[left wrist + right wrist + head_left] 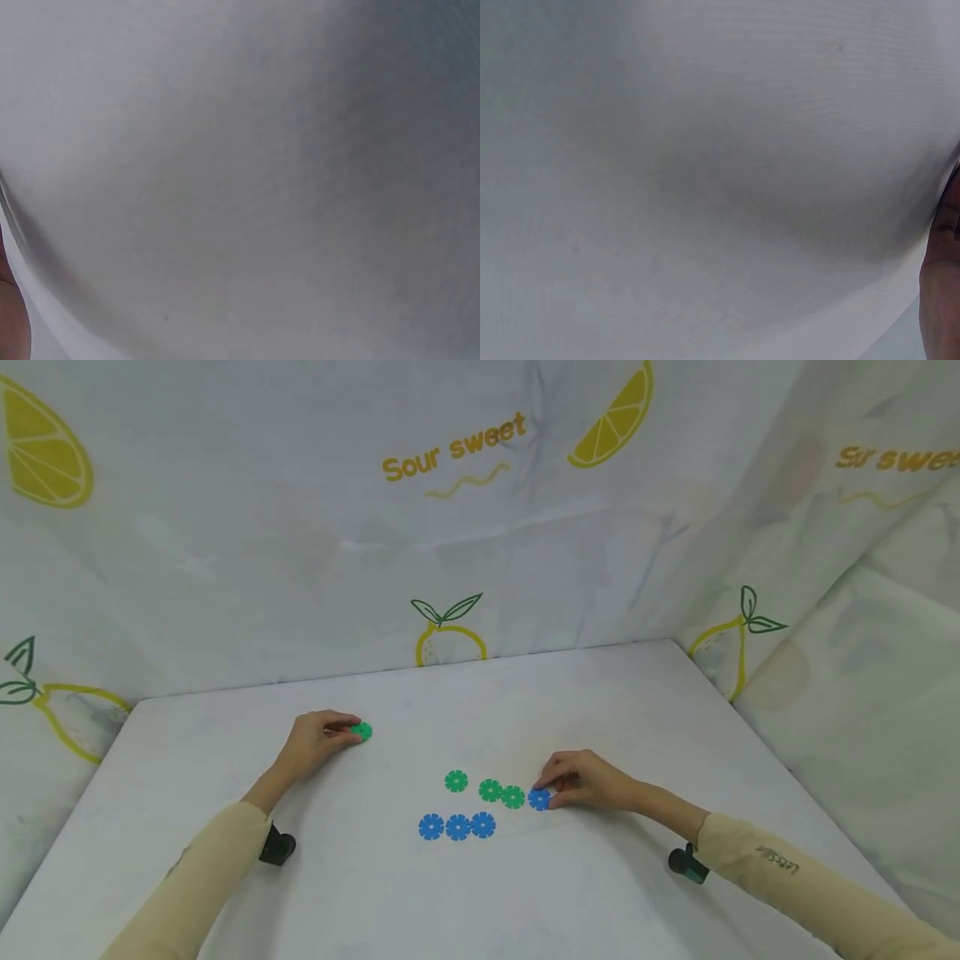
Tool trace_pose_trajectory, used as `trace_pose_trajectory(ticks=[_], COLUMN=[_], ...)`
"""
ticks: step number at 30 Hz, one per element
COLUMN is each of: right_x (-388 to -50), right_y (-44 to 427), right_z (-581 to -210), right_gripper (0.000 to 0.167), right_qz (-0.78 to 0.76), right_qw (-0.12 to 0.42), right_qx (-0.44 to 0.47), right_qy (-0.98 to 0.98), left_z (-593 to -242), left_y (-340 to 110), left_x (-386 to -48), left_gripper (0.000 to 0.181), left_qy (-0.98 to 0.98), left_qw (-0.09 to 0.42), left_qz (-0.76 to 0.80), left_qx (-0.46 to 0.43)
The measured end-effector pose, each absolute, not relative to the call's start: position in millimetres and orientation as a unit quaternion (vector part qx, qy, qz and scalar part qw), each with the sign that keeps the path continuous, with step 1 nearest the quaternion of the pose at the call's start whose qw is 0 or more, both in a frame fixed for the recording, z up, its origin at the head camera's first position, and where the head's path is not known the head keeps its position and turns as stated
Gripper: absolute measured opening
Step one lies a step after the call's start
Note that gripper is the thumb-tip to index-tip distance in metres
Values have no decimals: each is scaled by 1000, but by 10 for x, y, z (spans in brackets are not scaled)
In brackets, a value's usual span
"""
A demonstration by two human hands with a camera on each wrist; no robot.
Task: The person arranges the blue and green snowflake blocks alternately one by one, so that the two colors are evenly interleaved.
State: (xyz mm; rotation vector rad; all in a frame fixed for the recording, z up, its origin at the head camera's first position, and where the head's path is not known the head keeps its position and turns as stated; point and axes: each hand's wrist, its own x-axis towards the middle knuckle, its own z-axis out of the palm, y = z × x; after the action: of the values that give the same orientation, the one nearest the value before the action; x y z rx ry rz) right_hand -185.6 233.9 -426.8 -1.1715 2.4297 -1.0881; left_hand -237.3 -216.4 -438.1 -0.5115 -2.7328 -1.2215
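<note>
— From the left?

— In the left hand [310, 746], a green disc [363, 731], pinched between thumb and fingers.

— Next?

— On the white table [360, 897], three blue discs [458, 827] in a rough row; just beyond, a lone green disc [456, 781], then a touching green pair [491, 791].

— Far right?

— A blue disc [538, 799] just beside that pair, pinched in the right hand [588, 781].

— How far along?

— Looks partly done: mostly grouped by colour, with two held discs probably left to place.
</note>
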Motion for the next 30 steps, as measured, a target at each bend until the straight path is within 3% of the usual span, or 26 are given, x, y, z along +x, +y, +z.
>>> trace_pose_trajectory(ticks=[30], right_x=[-1928], right_y=[2346], right_z=[-4256], right_gripper=[24], right_qz=[-365], right_qw=[118], right_qx=[-424], right_qy=[821], left_z=[-4221], left_y=[-2127], left_x=[-2491], left_gripper=[26], left_qy=[-929], left_qw=[-21], left_qz=[-348], left_qx=[-126])
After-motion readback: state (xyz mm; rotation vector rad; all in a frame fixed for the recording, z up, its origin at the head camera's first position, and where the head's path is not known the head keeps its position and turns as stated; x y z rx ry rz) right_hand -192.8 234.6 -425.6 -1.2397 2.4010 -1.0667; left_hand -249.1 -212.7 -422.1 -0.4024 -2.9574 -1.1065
